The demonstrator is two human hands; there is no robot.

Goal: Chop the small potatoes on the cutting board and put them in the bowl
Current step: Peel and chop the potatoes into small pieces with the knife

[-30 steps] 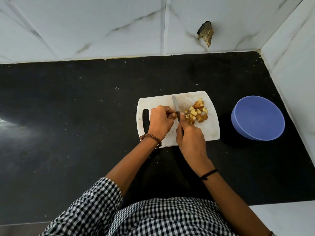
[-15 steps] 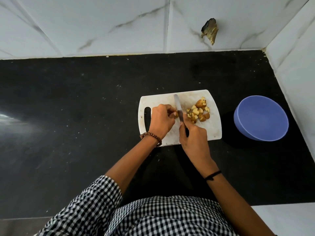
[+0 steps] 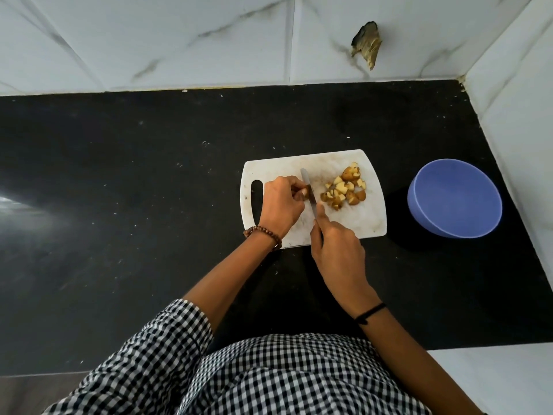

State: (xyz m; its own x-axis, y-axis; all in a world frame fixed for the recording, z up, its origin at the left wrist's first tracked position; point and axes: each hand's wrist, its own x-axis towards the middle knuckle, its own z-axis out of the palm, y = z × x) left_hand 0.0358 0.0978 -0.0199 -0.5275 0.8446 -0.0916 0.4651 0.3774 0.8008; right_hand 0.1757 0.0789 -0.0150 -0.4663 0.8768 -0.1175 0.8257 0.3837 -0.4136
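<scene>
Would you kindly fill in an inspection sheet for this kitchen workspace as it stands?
Surface: black countertop, pale specks.
Job's things: white cutting board bearing chopped potato pieces; blue bowl to its right, empty.
Clutter: nothing seen.
Hands: left hand pinches a potato piece beside the blade; right hand grips the knife.
Cables: nothing seen.
Surroundings: white marble tiles, one broken patch.

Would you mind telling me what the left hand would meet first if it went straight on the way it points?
Most likely the knife, its blade just past the left hand, which pinches a potato; beyond lies the cut pile. Depth is unclear.
</scene>
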